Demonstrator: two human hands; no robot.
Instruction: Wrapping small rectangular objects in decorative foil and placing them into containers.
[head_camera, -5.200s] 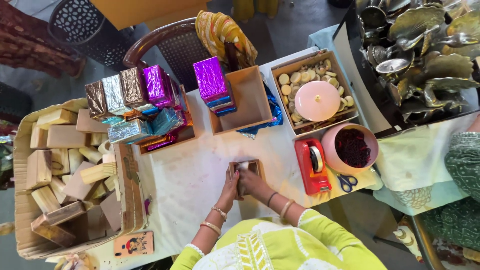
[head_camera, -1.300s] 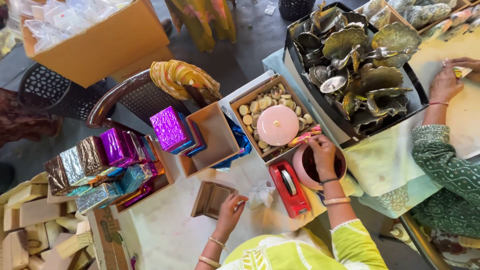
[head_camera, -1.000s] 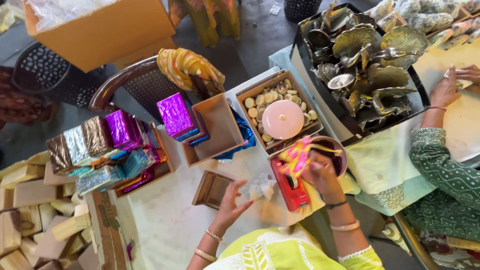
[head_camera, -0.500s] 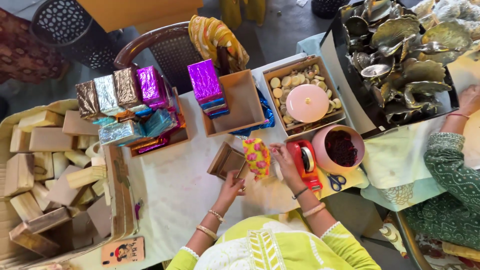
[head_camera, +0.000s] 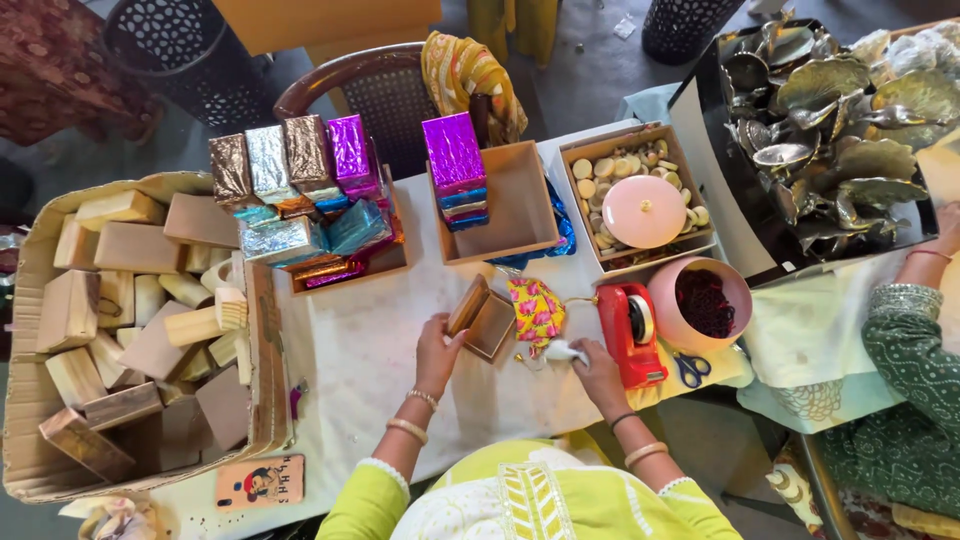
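Note:
A small open wooden box (head_camera: 486, 320) lies on the white table cover (head_camera: 370, 350), lid tilted up on its left. My left hand (head_camera: 437, 350) grips the lid's lower edge. A pink and yellow patterned cloth pouch (head_camera: 536, 309) lies just right of the box. My right hand (head_camera: 594, 366) is closed on a small white crumpled piece (head_camera: 562, 351), beside a red tape dispenser (head_camera: 630, 332).
A pink bowl of dark red bits (head_camera: 702, 303), scissors (head_camera: 689, 369), a wooden tray with a pink lid (head_camera: 643, 210), trays of foil-wrapped boxes (head_camera: 310, 200), a carton of plain wooden boxes (head_camera: 120, 320). Another person's green sleeve (head_camera: 910, 340) at right by metal leaf dishes (head_camera: 830, 100).
My right hand left the pink bowl, brought the patterned pouch over beside the box and set it down, then closed on the white piece. My left hand moved onto the box lid.

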